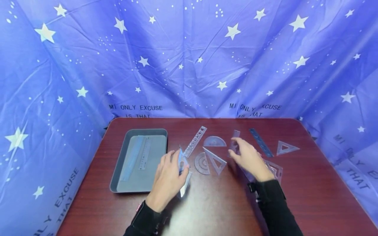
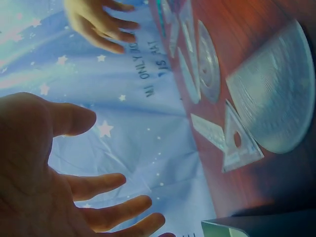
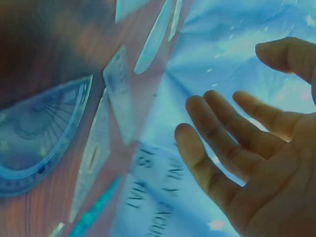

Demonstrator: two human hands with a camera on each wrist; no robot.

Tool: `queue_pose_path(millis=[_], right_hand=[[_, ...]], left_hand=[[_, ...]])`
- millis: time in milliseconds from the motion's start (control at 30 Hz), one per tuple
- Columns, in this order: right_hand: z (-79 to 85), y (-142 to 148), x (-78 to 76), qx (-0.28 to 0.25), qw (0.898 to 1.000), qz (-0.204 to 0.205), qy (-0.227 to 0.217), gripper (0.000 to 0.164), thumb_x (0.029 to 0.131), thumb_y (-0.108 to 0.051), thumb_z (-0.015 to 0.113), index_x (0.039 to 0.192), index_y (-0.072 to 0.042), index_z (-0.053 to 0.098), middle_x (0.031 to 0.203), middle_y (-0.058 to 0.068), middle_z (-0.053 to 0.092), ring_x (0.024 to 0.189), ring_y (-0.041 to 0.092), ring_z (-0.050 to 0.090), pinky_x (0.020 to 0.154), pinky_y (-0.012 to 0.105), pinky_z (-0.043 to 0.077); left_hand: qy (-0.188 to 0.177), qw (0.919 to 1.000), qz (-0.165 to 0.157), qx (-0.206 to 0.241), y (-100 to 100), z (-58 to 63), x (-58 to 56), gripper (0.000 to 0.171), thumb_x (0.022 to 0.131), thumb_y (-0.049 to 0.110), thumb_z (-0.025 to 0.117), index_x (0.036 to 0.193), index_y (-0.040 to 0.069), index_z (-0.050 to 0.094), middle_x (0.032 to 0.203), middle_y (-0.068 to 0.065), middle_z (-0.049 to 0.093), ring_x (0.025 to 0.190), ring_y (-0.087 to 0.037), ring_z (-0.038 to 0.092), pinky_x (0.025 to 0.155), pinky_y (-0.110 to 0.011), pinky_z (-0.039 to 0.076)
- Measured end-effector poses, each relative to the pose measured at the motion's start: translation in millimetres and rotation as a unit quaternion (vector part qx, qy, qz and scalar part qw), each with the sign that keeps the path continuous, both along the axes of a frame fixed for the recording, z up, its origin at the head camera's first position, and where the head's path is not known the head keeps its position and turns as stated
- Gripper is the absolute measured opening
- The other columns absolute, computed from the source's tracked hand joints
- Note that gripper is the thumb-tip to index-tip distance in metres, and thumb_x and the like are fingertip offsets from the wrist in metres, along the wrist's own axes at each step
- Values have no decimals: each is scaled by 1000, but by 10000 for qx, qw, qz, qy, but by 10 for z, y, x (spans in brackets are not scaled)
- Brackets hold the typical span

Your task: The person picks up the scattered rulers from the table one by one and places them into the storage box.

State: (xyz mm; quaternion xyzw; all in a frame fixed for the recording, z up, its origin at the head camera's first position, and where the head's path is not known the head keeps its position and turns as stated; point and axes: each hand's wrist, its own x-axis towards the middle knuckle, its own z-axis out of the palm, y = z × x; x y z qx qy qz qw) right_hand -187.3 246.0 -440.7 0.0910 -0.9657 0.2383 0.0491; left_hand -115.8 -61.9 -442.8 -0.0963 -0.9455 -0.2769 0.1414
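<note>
My left hand hovers over the left part of the table, its fingers spread and holding nothing in the left wrist view. Just beside its thumb are a clear set square and a large protractor, largely hidden by the hand in the head view. My right hand is above the right part, fingers loosely extended and apart in the right wrist view. A clear ruler shows past its fingertips. Below it lies another protractor, partly covered in the head view.
A grey tray at the left holds two rulers. Between the hands lie a holed ruler, two small protractors and a set square. A blue ruler and small triangle lie right.
</note>
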Motion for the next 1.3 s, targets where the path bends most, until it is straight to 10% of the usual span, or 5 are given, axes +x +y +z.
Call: queue_pose_path(millis=[467, 767, 1067, 1300], right_hand=[[-85, 173, -929, 1124, 9738, -990, -1714, 76, 104, -52, 61, 138, 16, 54, 143, 42, 56, 130, 58, 57, 104, 71, 51], [-107, 83, -1127, 1466, 9626, -1140, -1973, 48, 99, -44, 71, 99, 3, 73, 135, 43, 62, 119, 57, 65, 96, 65, 56], [-159, -66, -1279, 1278, 9475, -1639, -2429, 55, 97, -36, 70, 136, 4, 68, 148, 35, 58, 135, 50, 59, 111, 62, 47], [-205, -132, -1291, 1070, 9526, -1825, -2187, 56, 92, -33, 74, 130, 8, 69, 139, 37, 64, 126, 52, 64, 101, 58, 55]], left_hand=[[46, 9998, -40, 176, 103, 77, 129, 61, 97, 29, 76, 147, -1, 58, 145, -26, 60, 137, -45, 55, 112, -61, 50], [-28, 9997, -17, 244, 90, 58, 127, 60, 98, 29, 74, 147, -1, 59, 145, -25, 60, 138, -44, 55, 114, -61, 48], [-175, 9991, 5, 376, 99, 40, 138, 59, 98, 30, 73, 148, 1, 59, 146, -25, 60, 139, -45, 55, 114, -61, 49], [-166, 9989, -24, 427, 90, 37, 134, 58, 98, 30, 74, 147, 1, 60, 145, -24, 61, 139, -44, 55, 114, -61, 48]])
